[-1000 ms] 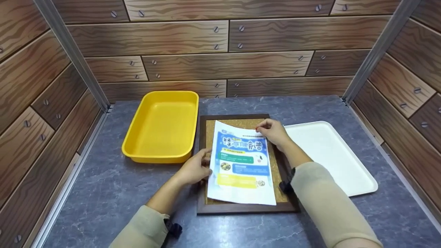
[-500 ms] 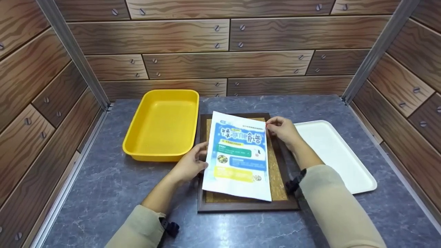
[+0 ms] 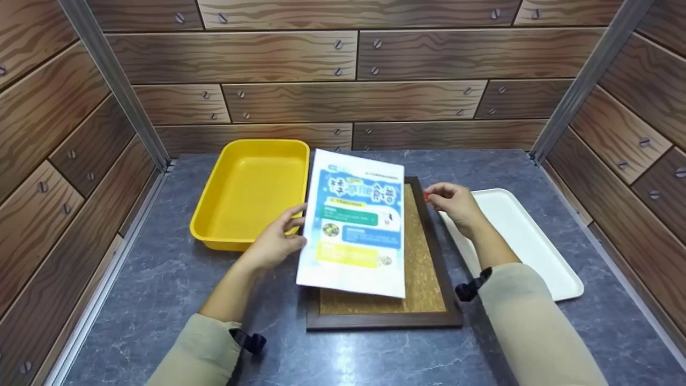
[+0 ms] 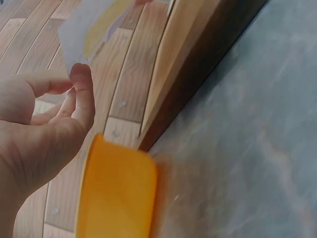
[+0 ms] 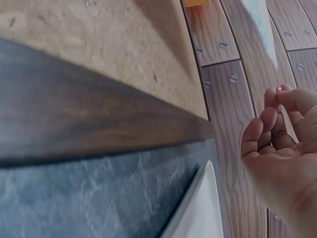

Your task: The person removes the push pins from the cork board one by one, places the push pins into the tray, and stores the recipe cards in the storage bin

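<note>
My left hand [image 3: 273,241] pinches the left edge of a printed poster sheet [image 3: 356,214], blue, green and yellow on white. The sheet is raised and tilted over a brown-framed cork board [image 3: 426,268], hiding much of its left and upper part. In the left wrist view, the thumb and fingers of the left hand [image 4: 54,124] meet at the edge of the paper [image 4: 79,29]. My right hand [image 3: 458,209], apart from the sheet, pinches a small red push pin [image 3: 426,196] past the board's right side. Fingertips mostly cover that pin [image 5: 279,89] in the right wrist view.
A deep yellow tray [image 3: 201,230] stands left of the board, close behind my left hand. To the right lies a flat white tray [image 3: 522,241], partly under my right arm. Wood-patterned walls [image 3: 300,59] enclose the grey marbled tabletop [image 3: 161,300] at the back and sides.
The poster has risen off the board and shifted left and away from me with my left hand. My right hand has moved right, from the sheet's top right corner to clear of it.
</note>
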Available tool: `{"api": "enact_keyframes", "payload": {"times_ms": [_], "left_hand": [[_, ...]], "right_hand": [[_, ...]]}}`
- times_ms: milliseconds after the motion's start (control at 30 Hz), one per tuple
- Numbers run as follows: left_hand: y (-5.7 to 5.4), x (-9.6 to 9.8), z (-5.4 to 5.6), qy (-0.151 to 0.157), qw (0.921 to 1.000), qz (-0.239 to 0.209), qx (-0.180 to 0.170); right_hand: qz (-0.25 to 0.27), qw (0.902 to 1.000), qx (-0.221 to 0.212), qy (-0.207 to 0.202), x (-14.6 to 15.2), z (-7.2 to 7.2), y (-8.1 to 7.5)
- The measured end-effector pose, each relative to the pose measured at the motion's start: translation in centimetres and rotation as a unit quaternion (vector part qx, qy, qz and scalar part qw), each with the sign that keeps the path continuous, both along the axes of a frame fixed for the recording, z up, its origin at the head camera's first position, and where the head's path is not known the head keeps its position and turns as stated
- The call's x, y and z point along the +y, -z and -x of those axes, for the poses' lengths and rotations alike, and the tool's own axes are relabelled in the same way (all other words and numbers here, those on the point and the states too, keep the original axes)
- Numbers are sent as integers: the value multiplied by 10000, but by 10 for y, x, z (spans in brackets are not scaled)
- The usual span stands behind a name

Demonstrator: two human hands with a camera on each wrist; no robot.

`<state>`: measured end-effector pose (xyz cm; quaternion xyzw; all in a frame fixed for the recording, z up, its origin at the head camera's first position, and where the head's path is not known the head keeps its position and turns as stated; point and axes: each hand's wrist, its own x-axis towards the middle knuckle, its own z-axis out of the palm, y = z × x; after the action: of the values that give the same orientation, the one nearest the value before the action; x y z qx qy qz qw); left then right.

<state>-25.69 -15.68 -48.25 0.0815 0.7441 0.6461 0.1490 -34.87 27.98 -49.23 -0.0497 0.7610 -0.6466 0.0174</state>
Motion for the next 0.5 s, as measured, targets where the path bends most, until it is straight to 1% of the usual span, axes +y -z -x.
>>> {"api": "enact_keyframes", "payload": {"times_ms": [67, 167, 267, 333, 500], "left_hand": [[-5, -9, 3, -94, 9999, -65, -100], [-13, -24, 8, -192, 9994, -249, -150], [-20, -40, 14, -330, 9983, -455, -134], [-24, -52, 19, -468, 9973, -535, -184], [-28, -80, 32, -847, 9942, -526, -409]], "right_hand": [[8, 10000, -53, -18, 4, -1, 1], [-14, 9999, -104, -59, 11, -2, 3], [-12, 9999, -155, -75, 17, -3, 3], [-23, 9998, -201, -80, 20, -3, 3], [-66, 9995, -307, -68, 32, -3, 4]]}}
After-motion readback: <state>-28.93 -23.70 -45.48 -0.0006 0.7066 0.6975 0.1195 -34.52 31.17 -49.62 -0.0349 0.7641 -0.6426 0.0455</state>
